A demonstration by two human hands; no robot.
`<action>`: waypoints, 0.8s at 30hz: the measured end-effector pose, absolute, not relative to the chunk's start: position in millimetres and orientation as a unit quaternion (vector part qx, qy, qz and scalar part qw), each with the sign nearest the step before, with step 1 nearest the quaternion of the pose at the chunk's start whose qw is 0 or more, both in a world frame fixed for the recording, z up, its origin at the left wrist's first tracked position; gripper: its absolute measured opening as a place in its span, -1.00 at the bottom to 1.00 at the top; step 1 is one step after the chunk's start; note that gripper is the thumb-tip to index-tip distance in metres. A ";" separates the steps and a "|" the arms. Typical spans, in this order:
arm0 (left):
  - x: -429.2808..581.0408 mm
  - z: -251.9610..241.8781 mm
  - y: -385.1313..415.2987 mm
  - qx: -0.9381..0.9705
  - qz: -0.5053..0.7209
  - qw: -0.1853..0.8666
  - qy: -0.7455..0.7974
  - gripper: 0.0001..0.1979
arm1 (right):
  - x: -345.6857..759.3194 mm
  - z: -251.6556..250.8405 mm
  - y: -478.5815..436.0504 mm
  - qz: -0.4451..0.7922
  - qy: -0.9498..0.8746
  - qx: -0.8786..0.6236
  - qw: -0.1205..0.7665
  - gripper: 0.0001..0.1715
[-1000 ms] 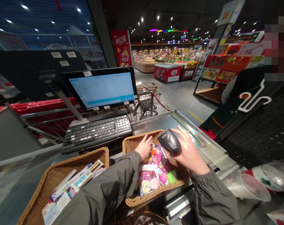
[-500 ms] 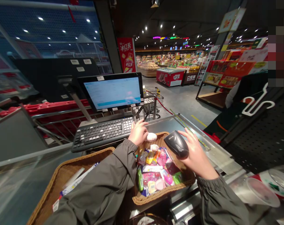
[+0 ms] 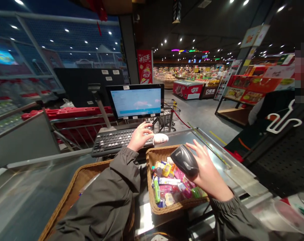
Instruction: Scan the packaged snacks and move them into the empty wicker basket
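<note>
My left hand is closed in a pinch on a white egg-shaped item with small markings. It holds the item beyond the far rim of a brown woven basket, close to the keyboard. Small colourful packaged goods fill that basket. In my right hand is a black barcode scanner, gripped over the basket's right side, some fingers stretched out. The scanner's head points toward the left and covers some of the goods.
A lit monitor stands behind the keyboard. To the left, a second woven basket is partly hidden by my left sleeve. At the right are plastic cups and a white hook. The metal counter runs underneath.
The view has turned left. My left hand has carried the white item from above the basket's far edge to the left, toward the keyboard. The scanner stays in my right hand over the basket.
</note>
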State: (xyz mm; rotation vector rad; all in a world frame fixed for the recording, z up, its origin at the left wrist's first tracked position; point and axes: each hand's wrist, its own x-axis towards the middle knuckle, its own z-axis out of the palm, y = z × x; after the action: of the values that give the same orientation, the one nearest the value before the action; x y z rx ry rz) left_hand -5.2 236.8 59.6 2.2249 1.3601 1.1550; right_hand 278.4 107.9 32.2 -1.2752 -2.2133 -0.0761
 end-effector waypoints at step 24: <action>-123.8 64.9 167.1 0.723 0.429 0.083 0.536 -0.88 | 161.2 45.2 82.1 -0.029 -0.877 -0.392 0.275 -0.48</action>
State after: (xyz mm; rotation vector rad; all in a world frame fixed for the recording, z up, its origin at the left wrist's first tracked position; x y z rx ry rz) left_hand -123.8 167.1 64.9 2.1578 1.5988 1.2804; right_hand 161.2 82.1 45.2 -1.0534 -2.3580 -0.0776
